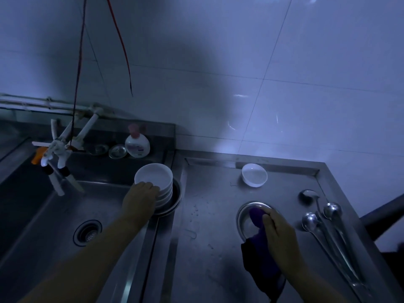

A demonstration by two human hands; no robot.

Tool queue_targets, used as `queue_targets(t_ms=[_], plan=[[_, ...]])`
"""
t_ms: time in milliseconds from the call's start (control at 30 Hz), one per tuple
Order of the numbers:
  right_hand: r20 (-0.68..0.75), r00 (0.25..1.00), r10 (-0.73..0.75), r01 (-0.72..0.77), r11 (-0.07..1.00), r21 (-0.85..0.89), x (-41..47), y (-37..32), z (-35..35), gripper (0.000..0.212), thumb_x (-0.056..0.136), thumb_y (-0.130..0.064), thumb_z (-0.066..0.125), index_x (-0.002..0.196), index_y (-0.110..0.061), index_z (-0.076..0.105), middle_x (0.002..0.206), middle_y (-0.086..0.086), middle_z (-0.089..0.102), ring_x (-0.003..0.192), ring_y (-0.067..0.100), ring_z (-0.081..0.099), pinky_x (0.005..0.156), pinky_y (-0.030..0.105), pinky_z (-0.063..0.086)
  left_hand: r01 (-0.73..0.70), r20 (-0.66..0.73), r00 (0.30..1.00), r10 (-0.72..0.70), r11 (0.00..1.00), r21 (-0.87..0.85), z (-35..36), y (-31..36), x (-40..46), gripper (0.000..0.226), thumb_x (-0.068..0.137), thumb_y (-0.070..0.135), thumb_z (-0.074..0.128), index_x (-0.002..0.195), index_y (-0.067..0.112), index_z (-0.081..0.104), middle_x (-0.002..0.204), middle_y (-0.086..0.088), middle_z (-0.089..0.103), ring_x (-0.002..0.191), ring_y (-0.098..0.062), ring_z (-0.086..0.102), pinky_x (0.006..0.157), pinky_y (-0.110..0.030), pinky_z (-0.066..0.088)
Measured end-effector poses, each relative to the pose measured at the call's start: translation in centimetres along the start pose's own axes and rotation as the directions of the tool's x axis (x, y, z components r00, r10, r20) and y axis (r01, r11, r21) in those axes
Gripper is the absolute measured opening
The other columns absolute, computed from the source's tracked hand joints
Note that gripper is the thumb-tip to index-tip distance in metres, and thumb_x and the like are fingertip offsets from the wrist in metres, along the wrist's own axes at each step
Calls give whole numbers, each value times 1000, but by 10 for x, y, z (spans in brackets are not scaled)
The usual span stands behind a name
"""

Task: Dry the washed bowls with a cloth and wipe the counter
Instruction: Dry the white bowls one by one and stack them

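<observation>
Left hand (140,199) grips the stacked white ceramic bowls (156,184) at the sink edge. Right hand (278,230) presses a dark purple cloth (261,248) into a round steel bowl (244,217) on the counter.

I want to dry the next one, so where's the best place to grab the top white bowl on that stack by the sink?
Take the top white bowl by its rim on the near left side, where the left hand already rests. It sits upright and nested in the stack, so only the rim is free; pinch it thumb inside, fingers outside, and lift straight up so the bowls below likely stay put.
</observation>
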State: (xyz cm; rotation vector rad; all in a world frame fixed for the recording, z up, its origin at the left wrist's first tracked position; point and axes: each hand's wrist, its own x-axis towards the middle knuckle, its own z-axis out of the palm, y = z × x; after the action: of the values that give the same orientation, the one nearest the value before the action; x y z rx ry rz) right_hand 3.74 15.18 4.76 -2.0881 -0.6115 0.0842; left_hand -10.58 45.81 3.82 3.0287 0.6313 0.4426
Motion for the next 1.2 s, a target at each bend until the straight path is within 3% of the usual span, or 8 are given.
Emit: queue_targets(t_ms=[200, 333, 533, 733, 867, 1000, 1100, 1200], plan=[[-11, 999, 50, -49, 998, 24, 7, 15, -15, 23, 97, -2, 45, 100, -18, 62, 91, -1, 64, 83, 5, 59, 73, 9, 41, -67, -147, 988, 55, 995, -77, 5, 39, 14, 30, 77, 16, 50, 98, 2, 68, 85, -12, 68, 77, -30, 64, 72, -40, 51], [-45, 997, 68, -67, 997, 34, 18, 34, -33, 26, 97, -2, 46, 98, -23, 61, 91, -3, 65, 86, 1, 58, 73, 8, 41, -119, -153, 984, 91, 975, -187, 18, 100, 42, 33, 68, 3, 72, 101, 2, 67, 85, -12, 67, 76, -30, 62, 68, -36, 50], [-78, 993, 93, -89, 994, 59, 44, 71, -67, 32, 96, -1, 48, 97, -30, 60, 93, -18, 63, 88, -8, 57, 75, 0, 37, 132, 158, 985, -69, 892, -432, 77, 196, 96, 35, 85, 16, 57, 120, 11, 60, 113, -10, 64, 103, -28, 57, 90, -36, 44], [-57, 991, 122, -114, 986, 120, 82, 122, -98, 30, 95, -1, 50, 100, -26, 65, 96, -13, 67, 88, -6, 59, 78, 5, 41, 508, 549, 802, -238, 754, -416, 145, 266, 163, 28, 94, 23, 48, 104, 2, 60, 112, -20, 62, 104, -33, 57, 85, -34, 42], [-17, 987, 158, -154, 976, 157, 102, 154, -113, 27, 93, -2, 53, 101, -25, 66, 97, -10, 68, 88, -2, 61, 78, 9, 43, 575, 611, 741, -277, 732, -366, 182, 297, 199, 37, 98, 21, 38, 127, 0, 50, 126, -21, 55, 116, -32, 53, 91, -34, 41], [-1, 987, 158, -156, 976, 152, 112, 178, -123, 35, 91, -1, 57, 98, -34, 63, 97, -12, 67, 89, -7, 59, 78, 8, 43, 845, 692, 535, -485, 287, -452, 212, 316, 227, 50, 94, 26, 51, 127, -11, 44, 123, -28, 55, 109, -40, 56, 88, -37, 48], [1, 986, 166, -164, 974, 156, 114, 192, -128, 38, 89, 0, 58, 98, -36, 64, 96, -10, 69, 89, -6, 60, 77, 7, 43, 865, 737, 432, -520, 8, -501, 230, 322, 237, 51, 94, 22, 51, 131, -9, 39, 121, -29, 56, 107, -42, 57, 92, -49, 49], [20, 984, 178, -179, 971, 159, 112, 198, -132, 37, 89, 0, 58, 96, -36, 66, 94, -8, 70, 86, -4, 62, 74, 7, 43, 905, 775, 412, -479, 117, -409, 223, 321, 240, 43, 97, 31, 46, 127, 0, 48, 126, -18, 58, 116, -31, 54, 95, -31, 41]])
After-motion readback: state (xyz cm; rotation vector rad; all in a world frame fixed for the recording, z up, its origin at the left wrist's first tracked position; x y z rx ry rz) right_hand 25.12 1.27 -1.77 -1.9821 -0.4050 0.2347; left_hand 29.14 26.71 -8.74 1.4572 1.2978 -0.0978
